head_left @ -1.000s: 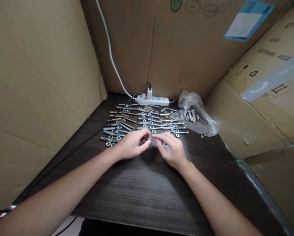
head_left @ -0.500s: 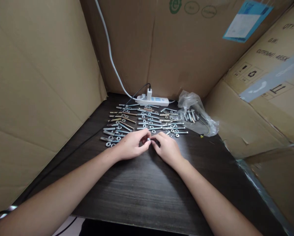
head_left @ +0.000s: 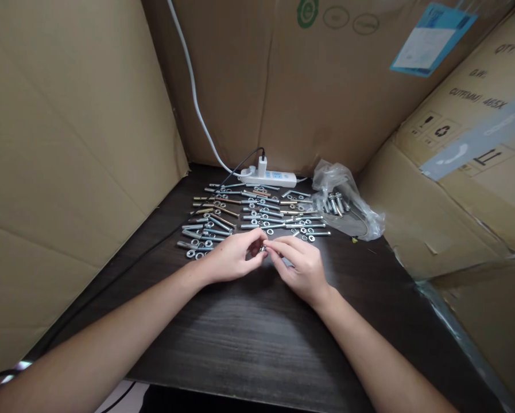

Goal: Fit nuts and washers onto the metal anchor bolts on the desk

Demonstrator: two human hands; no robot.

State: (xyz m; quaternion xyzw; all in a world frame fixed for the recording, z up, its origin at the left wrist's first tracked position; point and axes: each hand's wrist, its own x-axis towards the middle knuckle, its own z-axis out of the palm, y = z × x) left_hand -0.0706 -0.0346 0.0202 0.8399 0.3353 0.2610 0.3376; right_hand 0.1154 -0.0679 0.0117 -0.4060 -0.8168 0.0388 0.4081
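Note:
My left hand (head_left: 235, 252) is closed, with its thumb and fingertips pinching a small silvery metal fastener part (head_left: 263, 248). Most of that part is hidden by the fingers, so its exact kind cannot be made out. My right hand (head_left: 299, 265) meets it from the other side, thumb and forefinger pressed together at the same spot. Beyond both hands lie rows of long bolts (head_left: 263, 219), metal sleeves (head_left: 189, 245), nuts and washers (head_left: 270, 232) on the dark table (head_left: 240, 332).
A white power strip (head_left: 278, 179) with a plugged-in charger stands at the back. To its right lies a clear plastic bag (head_left: 326, 175) beside assembled bolts (head_left: 335, 203). A black cable (head_left: 140, 256) crosses the table's left side. Cardboard walls (head_left: 223, 86) enclose three sides.
My right hand has turned slightly and its thumb and forefinger have closed in on the small part. My left hand stays nearly where it was.

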